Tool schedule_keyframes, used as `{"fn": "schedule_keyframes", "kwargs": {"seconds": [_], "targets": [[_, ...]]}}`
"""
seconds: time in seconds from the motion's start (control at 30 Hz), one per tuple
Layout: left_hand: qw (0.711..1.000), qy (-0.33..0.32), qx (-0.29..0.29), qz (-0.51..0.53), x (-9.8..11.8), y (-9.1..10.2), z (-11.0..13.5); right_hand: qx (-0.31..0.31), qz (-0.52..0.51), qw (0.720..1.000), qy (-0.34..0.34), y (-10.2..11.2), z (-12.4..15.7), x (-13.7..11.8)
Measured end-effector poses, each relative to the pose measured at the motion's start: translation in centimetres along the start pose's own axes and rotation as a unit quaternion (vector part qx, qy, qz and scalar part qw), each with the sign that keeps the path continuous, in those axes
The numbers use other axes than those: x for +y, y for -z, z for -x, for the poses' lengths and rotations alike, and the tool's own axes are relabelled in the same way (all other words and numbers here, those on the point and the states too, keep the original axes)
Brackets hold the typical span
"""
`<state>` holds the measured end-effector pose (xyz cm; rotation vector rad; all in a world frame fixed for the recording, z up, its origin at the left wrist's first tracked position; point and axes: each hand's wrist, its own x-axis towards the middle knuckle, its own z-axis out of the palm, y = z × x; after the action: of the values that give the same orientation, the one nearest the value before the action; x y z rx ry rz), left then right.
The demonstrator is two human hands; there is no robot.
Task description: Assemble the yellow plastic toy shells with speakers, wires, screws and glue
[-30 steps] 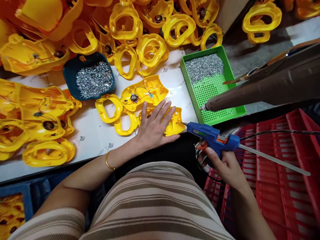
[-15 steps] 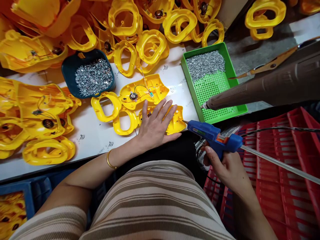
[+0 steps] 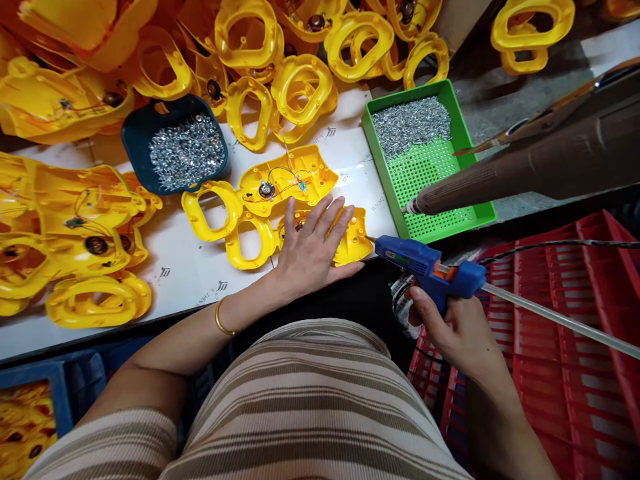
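Head: white tabletop (image 3: pixel 175 240) under yellow shells (image 3: pixel 355 243); red crate (image 3: pixel 550 400) near.

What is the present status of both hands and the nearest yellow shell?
Right hand gripping blue glue gun. Left hand spread over yellow shell, hiding its middle. Nozzle by shell's edge, contact unclear.

No firm reads. White flat tabletop (image 3: pixel 174 248): repeated dark logos (image 3: pixel 222 286), small lettering, too blurred to spell. Blue plastic glue gun (image 3: pixel 417 259): small multicoloured label (image 3: pixel 397 257), probably text, illegible.
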<state>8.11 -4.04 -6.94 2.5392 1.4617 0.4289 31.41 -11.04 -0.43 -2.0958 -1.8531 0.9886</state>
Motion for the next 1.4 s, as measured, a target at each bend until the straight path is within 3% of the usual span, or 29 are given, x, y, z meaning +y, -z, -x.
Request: {"fn": "schedule_keyframes", "kwargs": {"seconds": [0.6, 0.73, 0.8, 0.87, 0.97, 1.03, 1.1, 1.27, 1.4], "targets": [[1.000, 0.006, -0.015, 0.010, 0.1, 0.2, 0.0, 0.026, 0.013, 0.999, 0.029, 0.1, 0.1, -0.3], [1.000, 0.009, -0.020, 0.010, 0.1, 0.3, -0.1, 0.012, -0.033, 0.999, 0.016, 0.1, 0.1, -0.1], [1.000, 0.010, -0.014, 0.014, 0.0, 0.3, -0.1, -0.032, -0.111, 0.993, -0.011, 0.4, 0.0, 0.2], [1.000, 0.013, -0.007, 0.020, -0.1, 0.1, 0.0, -0.104, -0.221, 0.969, -0.033, 0.7, -0.3, 0.6], [1.000, 0.012, -0.006, 0.026, -0.1, 0.0, 0.3, -0.189, -0.391, 0.900, -0.041, 0.8, -0.5, 1.2], [1.000, 0.002, 0.002, 0.030, -0.2, 0.1, 0.4, -0.194, -0.482, 0.854, -0.027, 0.6, -0.5, 1.4], [0.999, 0.002, 0.030, 0.031, -0.8, 0.4, 0.0, -0.165, -0.519, 0.839, -0.001, 0.3, -0.6, 1.2], [0.991, 0.076, 0.113, -0.007, -5.0, 0.9, -3.4, -0.023, -0.388, 0.921, 0.041, -0.4, -2.0, 0.1], [0.992, 0.080, 0.091, -0.025, -8.1, 0.2, -5.9, 0.038, -0.275, 0.957, 0.085, -0.8, -3.8, -0.6]]}}
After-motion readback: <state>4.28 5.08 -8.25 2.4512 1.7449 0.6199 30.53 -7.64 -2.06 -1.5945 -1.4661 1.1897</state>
